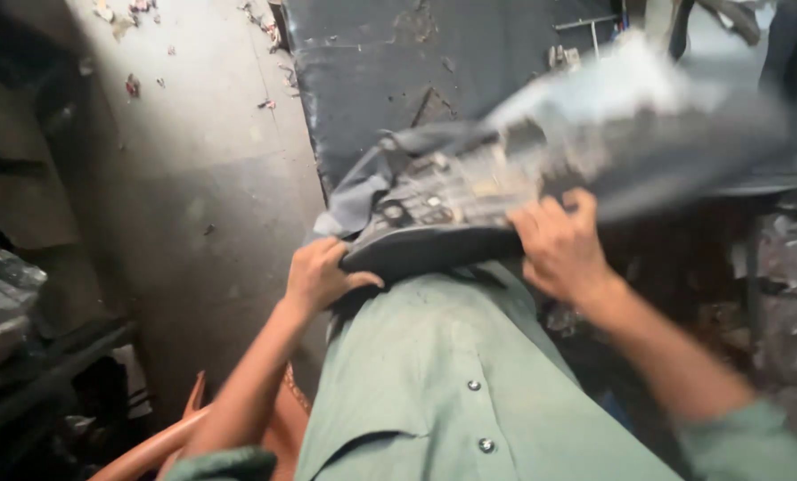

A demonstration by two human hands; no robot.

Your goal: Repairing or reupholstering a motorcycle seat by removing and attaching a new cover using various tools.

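A long, dark, curved panel [523, 178] with grey patches and small round parts on its face lies tilted across my lap, blurred by motion toward its far right end. My left hand [322, 274] grips its near left edge, thumb on top. My right hand [560, 245] clasps the lower edge near the middle, fingers curled over the panel. A dark grey cloth [363, 191] hangs at the panel's left end. My green buttoned shirt [443, 374] fills the lower middle.
A worn dark work surface [371, 80] stands straight ahead. Concrete floor [193, 178] with scattered scraps lies at left. An orange seat edge [184, 428] shows bottom left. Dark clutter and wrapped bundles [781, 303] crowd the right side, with more clutter [15, 312] at far left.
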